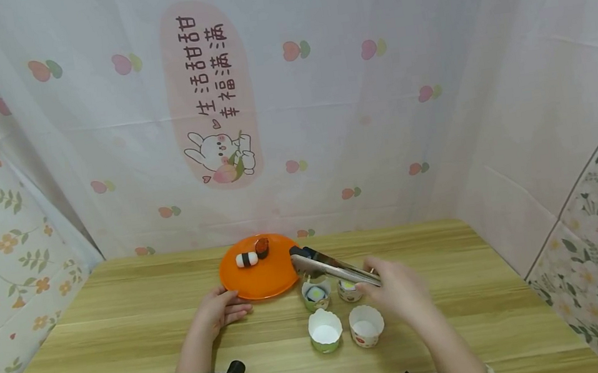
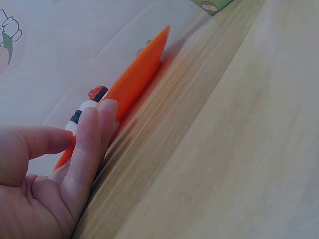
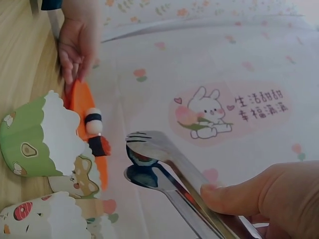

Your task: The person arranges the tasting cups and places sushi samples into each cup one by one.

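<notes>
An orange plate (image 1: 259,279) carries two sushi-like pieces: a white roll with a black band (image 1: 247,259) and a red-topped, black-wrapped piece (image 1: 262,247). My left hand (image 1: 220,310) holds the plate's near left rim, thumb over the edge and fingers along its outer side (image 2: 82,144). With my right hand (image 1: 394,287) I grip metal serving tongs (image 1: 338,269), one end fork-shaped and the other spoon-shaped. Their tips hover at the plate's right edge. Dark patches show between the tips in the right wrist view; I cannot tell whether a piece is held there.
Scalloped paper cups stand right of the plate. The back left cup (image 1: 317,304) and back right cup (image 1: 350,296) have pieces inside. The front left green cup (image 1: 326,343) and front right cup (image 1: 367,335) show white insides. A patterned curtain (image 1: 323,114) hangs behind the wooden table (image 1: 142,333).
</notes>
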Demonstrator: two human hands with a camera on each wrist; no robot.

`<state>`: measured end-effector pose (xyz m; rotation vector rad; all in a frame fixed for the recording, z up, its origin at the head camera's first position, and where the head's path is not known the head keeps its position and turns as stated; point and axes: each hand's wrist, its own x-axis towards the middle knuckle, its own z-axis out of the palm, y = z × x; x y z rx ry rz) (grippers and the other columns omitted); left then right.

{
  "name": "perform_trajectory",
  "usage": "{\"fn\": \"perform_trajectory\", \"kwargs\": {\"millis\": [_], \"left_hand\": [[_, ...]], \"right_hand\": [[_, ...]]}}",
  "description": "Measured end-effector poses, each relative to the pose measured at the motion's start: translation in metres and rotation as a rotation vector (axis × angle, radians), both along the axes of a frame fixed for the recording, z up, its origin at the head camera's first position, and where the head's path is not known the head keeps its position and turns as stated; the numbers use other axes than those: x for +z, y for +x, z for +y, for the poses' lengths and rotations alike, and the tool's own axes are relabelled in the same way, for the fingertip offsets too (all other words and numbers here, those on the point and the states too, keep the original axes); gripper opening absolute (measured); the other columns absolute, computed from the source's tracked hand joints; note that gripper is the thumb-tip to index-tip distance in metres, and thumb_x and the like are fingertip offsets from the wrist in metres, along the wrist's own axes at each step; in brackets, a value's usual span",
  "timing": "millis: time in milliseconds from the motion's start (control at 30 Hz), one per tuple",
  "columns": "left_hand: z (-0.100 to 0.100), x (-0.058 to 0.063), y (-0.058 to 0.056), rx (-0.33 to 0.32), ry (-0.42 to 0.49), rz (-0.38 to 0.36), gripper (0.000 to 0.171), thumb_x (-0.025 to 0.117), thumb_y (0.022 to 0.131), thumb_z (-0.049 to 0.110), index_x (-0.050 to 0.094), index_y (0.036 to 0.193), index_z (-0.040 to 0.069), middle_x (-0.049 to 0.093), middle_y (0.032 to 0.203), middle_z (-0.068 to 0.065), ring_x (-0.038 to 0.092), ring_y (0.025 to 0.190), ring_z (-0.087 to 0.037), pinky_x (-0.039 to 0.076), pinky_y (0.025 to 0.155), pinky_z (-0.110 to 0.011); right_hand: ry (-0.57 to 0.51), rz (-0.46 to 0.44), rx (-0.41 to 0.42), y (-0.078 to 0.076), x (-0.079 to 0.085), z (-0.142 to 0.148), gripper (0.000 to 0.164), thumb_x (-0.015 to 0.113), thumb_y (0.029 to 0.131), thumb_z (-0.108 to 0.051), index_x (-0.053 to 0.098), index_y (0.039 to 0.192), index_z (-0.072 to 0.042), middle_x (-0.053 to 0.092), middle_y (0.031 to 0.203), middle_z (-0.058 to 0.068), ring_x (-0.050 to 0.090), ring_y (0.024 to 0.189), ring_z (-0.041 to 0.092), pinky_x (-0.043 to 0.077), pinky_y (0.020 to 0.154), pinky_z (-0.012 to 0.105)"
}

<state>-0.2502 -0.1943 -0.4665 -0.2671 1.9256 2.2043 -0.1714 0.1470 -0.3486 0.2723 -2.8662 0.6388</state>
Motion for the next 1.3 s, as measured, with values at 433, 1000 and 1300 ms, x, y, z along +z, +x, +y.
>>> {"fn": "perform_trajectory", "kwargs": {"millis": [433,1000,1300], "left_hand": [[0.001,0.001,0.001,0.001,-0.01,0.002,0.037,0.039,0.103,0.007,0.032,0.134,-0.011,0.066,0.083,-0.015,0.07,0.071,-0.022,0.058,0.066,-0.031],[0.001,0.002,0.002,0.007,-0.003,-0.001,0.035,0.039,0.103,0.007,0.032,0.132,-0.01,0.065,0.083,-0.015,0.069,0.07,-0.022,0.058,0.065,-0.031],[0.002,0.005,0.005,-0.012,0.015,0.011,0.039,0.039,0.103,0.006,0.029,0.135,-0.012,0.065,0.083,-0.015,0.069,0.071,-0.021,0.058,0.065,-0.031]], "right_hand": [[-0.002,-0.008,0.005,0.005,0.003,0.021,0.021,0.076,0.082,-0.028,0.062,0.095,-0.018,0.046,0.062,-0.004,0.038,0.053,0.015,0.028,0.046,0.029],[-0.034,-0.034,0.027,0.011,0.015,0.046,0.019,0.075,0.083,-0.027,0.062,0.095,-0.02,0.05,0.063,-0.004,0.037,0.049,0.013,0.028,0.042,0.027],[-0.011,-0.023,0.046,0.011,0.017,0.06,0.019,0.075,0.082,-0.029,0.062,0.093,-0.021,0.066,0.09,0.0,0.047,0.059,0.013,0.035,0.047,0.03]]}}
